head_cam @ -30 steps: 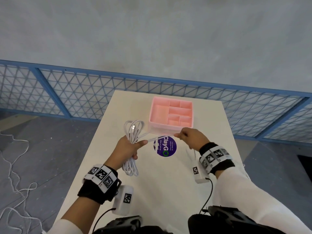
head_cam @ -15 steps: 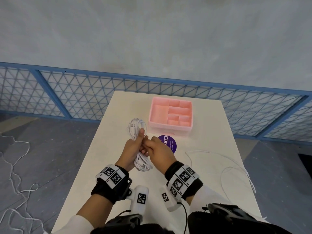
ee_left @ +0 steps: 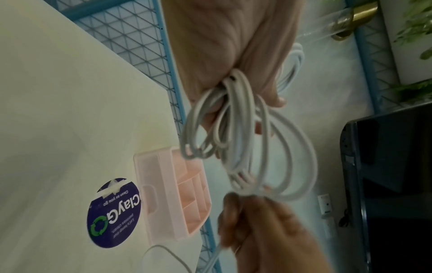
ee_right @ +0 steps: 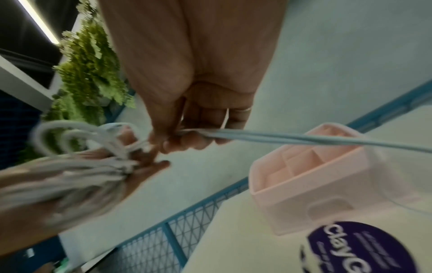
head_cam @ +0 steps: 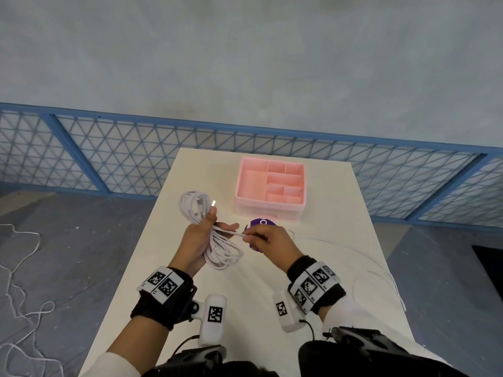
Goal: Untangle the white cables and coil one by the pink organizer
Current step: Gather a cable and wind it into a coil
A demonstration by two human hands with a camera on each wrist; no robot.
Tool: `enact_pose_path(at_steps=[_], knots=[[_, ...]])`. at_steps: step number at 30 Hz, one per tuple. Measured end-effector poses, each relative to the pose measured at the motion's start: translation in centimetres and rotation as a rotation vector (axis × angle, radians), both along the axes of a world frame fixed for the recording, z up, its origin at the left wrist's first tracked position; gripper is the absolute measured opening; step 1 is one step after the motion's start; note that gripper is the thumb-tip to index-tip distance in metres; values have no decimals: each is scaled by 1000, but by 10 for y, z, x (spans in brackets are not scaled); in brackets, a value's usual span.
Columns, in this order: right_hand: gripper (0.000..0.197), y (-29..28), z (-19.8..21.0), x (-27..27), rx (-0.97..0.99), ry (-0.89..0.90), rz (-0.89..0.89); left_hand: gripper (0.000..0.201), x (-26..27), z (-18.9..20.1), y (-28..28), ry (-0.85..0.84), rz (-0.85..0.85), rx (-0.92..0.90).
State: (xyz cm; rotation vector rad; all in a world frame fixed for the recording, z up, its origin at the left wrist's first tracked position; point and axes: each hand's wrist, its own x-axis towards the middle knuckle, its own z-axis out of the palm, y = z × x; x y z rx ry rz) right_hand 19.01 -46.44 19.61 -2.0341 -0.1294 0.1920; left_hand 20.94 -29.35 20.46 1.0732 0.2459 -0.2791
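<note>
Centrally, above the near half of the table (head_cam: 163, 281), the left hand (head_cam: 196, 244) grips the coiled white cable (head_cam: 217, 251) at its waist: fingers and thumb are curled round the bundled loops, with the thumb tip raised beside a connector plug (head_cam: 213, 204) that stands up from the bundle. One set of loops fans out beyond the hand toward the far side, another hangs toward the person (the left wrist view shows these loops spilling from the closed palm). The right hand (head_cam: 268, 240) pinches a single strand of the same cable between thumb and fingertips, just right of the left hand; the remaining fingers are curled in. That strand runs taut from the bundle into the pinch.

From the right hand, a thin loose white cable (head_cam: 367, 257) trails outward across the right side of the table and curves to its right edge. Partly under the right hand lies a round purple sticker (head_cam: 260, 222). Just beyond the sticker, at the far centre of the table, stands the pink organizer (head_cam: 269, 206), its compartments open upward. The coil is held near its left front corner, not touching it. A blue mesh fence (head_cam: 109, 164) runs behind the table.
</note>
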Motion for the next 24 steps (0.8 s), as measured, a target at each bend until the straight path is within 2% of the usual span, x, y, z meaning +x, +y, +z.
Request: enact_pose_path(at_steps=[3, 6, 8, 11, 12, 14, 17, 20, 22, 24], knots=[[12, -33, -15, 4, 30, 90, -76, 30, 12, 2, 19, -7, 174, -138], [17, -48, -20, 4, -34, 152, -86, 36, 22, 2, 34, -20, 256, -195], [23, -40, -12, 0, -287, 128, 141, 37, 23, -1, 36, -34, 292, -166], [30, -12, 4, -11, -778, 58, 629, 32, 22, -4, 30, -60, 333, 2], [31, -2, 10, -15, -845, 32, 734, 28, 21, -4, 28, -77, 327, 98], [29, 14, 29, -17, -832, -86, 832, 23, 18, -5, 22, -117, 277, 278], [22, 25, 61, -11, -685, -292, 729, 31, 9, -6, 8, -167, 175, 489], [23, 26, 71, 0, -598, -307, 432, 38, -3, -6, -11, -182, 97, 593], [39, 25, 67, 6, -565, -231, 197, 42, -10, -6, -18, -124, 71, 501], [56, 21, 60, 11, -570, -146, 82, 47, -14, 0, -19, -28, 51, 304]])
